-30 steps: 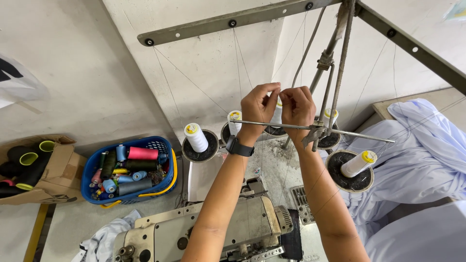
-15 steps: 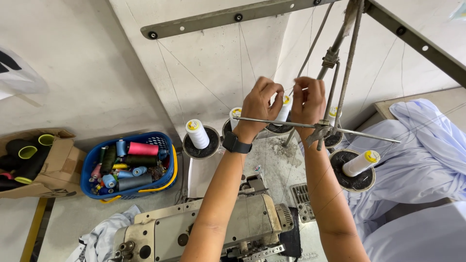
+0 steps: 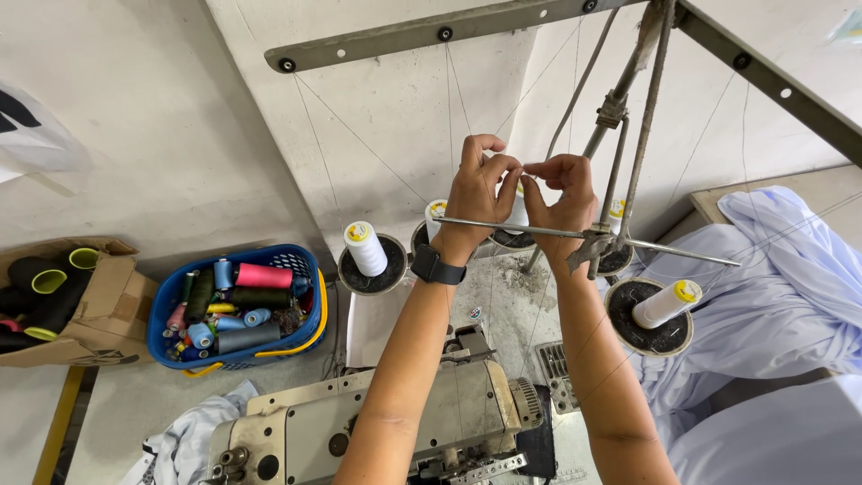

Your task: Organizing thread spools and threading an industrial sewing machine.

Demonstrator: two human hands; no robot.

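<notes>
Pale plaster walls meet at a corner behind a metal thread stand [image 3: 620,117], whose flat perforated bars run across the top of the view. Both forearms reach straight up and away from the camera, wrists nearly level with a thin horizontal rod [image 3: 575,235] of the stand. Left hand [image 3: 478,193], a dark watch [image 3: 438,266] on its wrist, bends its fingers toward the right, thumb and forefinger pinched together. Right hand [image 3: 558,193] mirrors it, fingertips closed in a pinch, and the two pinches almost touch above the rod. What they pinch is too fine to make out; thin threads [image 3: 359,135] slant down from the upper bar close by. White thread cones sit on round dark pads below: one [image 3: 365,248] left of the left wrist, one [image 3: 666,304] lying tilted right of the right forearm, and others partly hidden behind the hands. Beneath the arms stands a worn sewing machine [image 3: 377,427]. To the left, a blue basket [image 3: 310,278] holds many coloured spools, beside a cardboard box [image 3: 103,301]. Light blue fabric [image 3: 781,287] heaps at the right.
</notes>
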